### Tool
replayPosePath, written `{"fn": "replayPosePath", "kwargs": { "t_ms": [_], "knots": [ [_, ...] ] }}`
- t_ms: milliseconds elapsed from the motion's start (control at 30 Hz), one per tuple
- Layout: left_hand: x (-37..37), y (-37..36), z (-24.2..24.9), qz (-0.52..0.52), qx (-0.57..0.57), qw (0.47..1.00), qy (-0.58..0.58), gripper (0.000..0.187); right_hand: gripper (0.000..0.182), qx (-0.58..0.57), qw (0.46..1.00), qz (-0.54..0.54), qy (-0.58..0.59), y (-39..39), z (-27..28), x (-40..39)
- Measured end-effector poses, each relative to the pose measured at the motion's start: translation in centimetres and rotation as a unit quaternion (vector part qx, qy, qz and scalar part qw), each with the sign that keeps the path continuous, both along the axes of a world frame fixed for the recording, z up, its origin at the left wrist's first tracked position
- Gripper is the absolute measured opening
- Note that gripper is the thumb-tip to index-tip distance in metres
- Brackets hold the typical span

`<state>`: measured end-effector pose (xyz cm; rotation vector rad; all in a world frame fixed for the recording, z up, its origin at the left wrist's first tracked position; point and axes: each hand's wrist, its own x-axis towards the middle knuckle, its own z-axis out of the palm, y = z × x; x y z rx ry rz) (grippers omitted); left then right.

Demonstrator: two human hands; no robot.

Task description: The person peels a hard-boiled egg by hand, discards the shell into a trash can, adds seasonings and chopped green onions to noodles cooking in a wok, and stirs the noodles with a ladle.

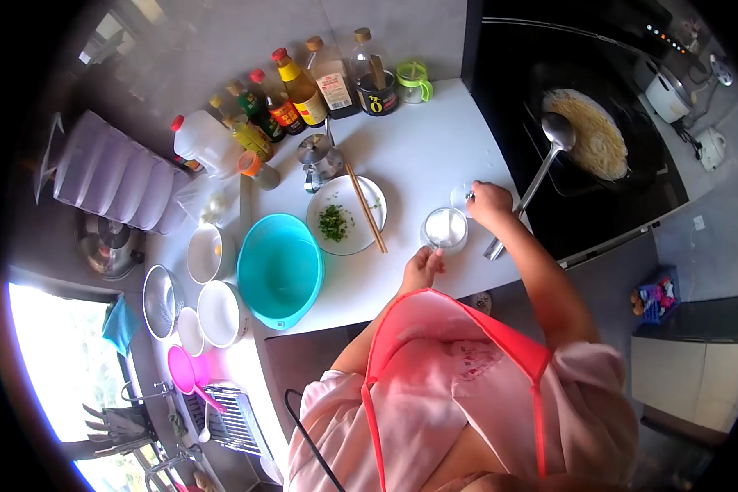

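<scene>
A small round glass jar (445, 229) holding something white stands on the white counter in front of me. My left hand (422, 269) is at its near edge, fingers closed on it; whether a small spoon is also in them I cannot make out. Just right of the jar, my right hand (490, 203) pinches a clear round lid (459, 199) by its knob. A steel ladle (541, 176) passes beside my right wrist, its bowl over the wok (623, 170). Pale food (590, 131) lies in that wok.
Left of the jar are a white plate (324, 197) with chopped greens and chopsticks (362, 201), then a turquoise basin (280, 271). Sauce bottles (303, 90) line the wall beside a green-lidded jar (414, 82). White bowls (221, 314) and a colander (162, 302) stand far left.
</scene>
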<state>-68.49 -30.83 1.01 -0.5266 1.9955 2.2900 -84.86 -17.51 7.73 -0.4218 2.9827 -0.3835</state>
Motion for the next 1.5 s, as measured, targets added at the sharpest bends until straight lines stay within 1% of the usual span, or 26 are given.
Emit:
{"fn": "replayPosePath", "kwargs": {
  "t_ms": [100, 167, 200, 233, 267, 300, 333, 367, 433, 467, 533, 567, 700, 800, 867, 967, 1000, 1067, 1100, 1133, 1200, 1233, 1300, 1333, 1400, 1500],
  "knots": [
    [0.8, 0.2, 1.1, 0.018, -0.018, 1.000, 0.002, 0.030, 0.022, 0.061, 0.994, 0.063, -0.066, -0.5, -1.0, -0.6],
    [1.4, 0.3, 2.1, 0.035, -0.011, 0.999, -0.002, 0.031, 0.023, 0.032, 0.994, 0.085, -0.067, -0.1, -0.1, -0.3],
    [1.7, 0.3, 2.3, 0.041, -0.039, 0.998, -0.008, 0.032, 0.023, 0.006, 0.993, 0.099, -0.072, 0.2, 0.6, 0.1],
    [1.8, 0.5, 2.4, 0.046, -0.067, 0.997, -0.014, 0.033, 0.023, -0.103, 0.985, 0.132, -0.026, 0.7, 1.0, 0.5],
    [1.8, 0.7, 2.5, 0.048, -0.069, 0.996, -0.014, 0.033, 0.023, -0.105, 0.985, 0.134, -0.026, 1.1, 1.5, 0.7],
    [1.8, 0.9, 2.6, 0.062, -0.102, 0.993, 0.022, 0.033, 0.022, -0.191, 0.951, 0.241, 0.037, 1.3, 3.0, 1.2],
    [1.7, 1.0, 2.7, 0.075, -0.135, 0.986, 0.059, 0.033, 0.022, -0.273, 0.894, 0.342, 0.099, 1.4, 4.4, 1.6],
    [1.5, 1.2, 2.2, 0.077, -0.138, 0.986, 0.058, 0.033, 0.022, -0.275, 0.893, 0.343, 0.099, 1.5, 5.5, 2.0],
    [0.8, 2.0, 1.6, 0.124, -0.183, 0.967, 0.131, 0.031, 0.016, -0.183, 0.865, 0.425, 0.192, 1.2, 7.3, 2.7],
    [0.8, 2.3, 1.4, 0.127, -0.184, 0.966, 0.131, 0.031, 0.016, -0.184, 0.864, 0.428, 0.193, 1.1, 7.6, 2.6],
    [0.5, 3.1, 3.4, 0.127, -0.237, 0.953, 0.137, 0.029, 0.014, -0.043, 0.852, 0.456, 0.254, 0.8, 8.1, 2.6],
    [0.3, 3.4, 4.0, 0.133, -0.253, 0.944, 0.163, 0.029, 0.013, -0.006, 0.851, 0.457, 0.260, 0.7, 8.6, 2.6],
    [0.0, 4.0, 4.0, 0.151, -0.275, 0.933, 0.177, 0.027, 0.014, 0.024, 0.831, 0.455, 0.318, 0.5, 9.4, 2.9],
    [-0.1, 4.1, 4.6, 0.177, -0.275, 0.927, 0.182, 0.026, 0.014, 0.061, 0.836, 0.462, 0.291, 0.6, 10.6, 3.2],
    [-0.3, 4.2, 5.2, 0.203, -0.257, 0.928, 0.177, 0.025, 0.013, -0.003, 0.852, 0.474, 0.222, 0.7, 11.3, 3.4],
    [-0.4, 3.5, 5.2, 0.194, -0.257, 0.933, 0.163, 0.024, 0.012, -0.060, 0.867, 0.461, 0.178, 0.7, 12.3, 3.8],
    [-0.4, 3.2, 5.2, 0.197, -0.256, 0.933, 0.162, 0.024, 0.012, -0.059, 0.866, 0.464, 0.178, 0.8, 12.6, 4.1],
    [-0.3, 2.7, 5.5, 0.196, -0.283, 0.919, 0.192, 0.024, 0.010, 0.011, 0.915, 0.386, 0.115, 0.9, 12.9, 4.6],
    [-0.2, 2.5, 5.8, 0.197, -0.284, 0.919, 0.191, 0.024, 0.010, -0.053, 0.917, 0.376, 0.124, 1.1, 12.4, 4.5],
    [-0.2, 2.3, 6.1, 0.198, -0.289, 0.917, 0.190, 0.024, 0.010, -0.055, 0.917, 0.377, 0.123, 1.1, 12.1, 4.6],
    [-0.3, 2.1, 6.4, 0.198, -0.294, 0.916, 0.190, 0.024, 0.010, -0.229, 0.912, 0.329, 0.084, 1.4, 11.5, 5.0],
    [-0.4, 2.0, 6.4, 0.203, -0.288, 0.913, 0.204, 0.024, 0.010, -0.230, 0.913, 0.327, 0.084, 1.5, 11.1, 5.3],
    [-0.5, 1.9, 6.4, 0.205, -0.282, 0.912, 0.218, 0.024, 0.010, -0.332, 0.894, 0.300, 0.031, 1.7, 10.4, 6.0],
    [-0.5, 1.8, 6.4, 0.198, -0.277, 0.916, 0.212, 0.023, 0.010, -0.334, 0.894, 0.296, 0.031, 1.7, 10.1, 6.3],
    [-0.6, 1.8, 6.7, 0.185, -0.273, 0.921, 0.205, 0.023, 0.009, -0.396, 0.881, 0.239, 0.099, 1.5, 9.5, 6.8],
    [-0.5, 2.2, 7.5, 0.178, -0.327, 0.908, 0.191, 0.022, 0.008, -0.428, 0.876, 0.193, 0.105, 1.3, 8.4, 7.1]
  ]
}}
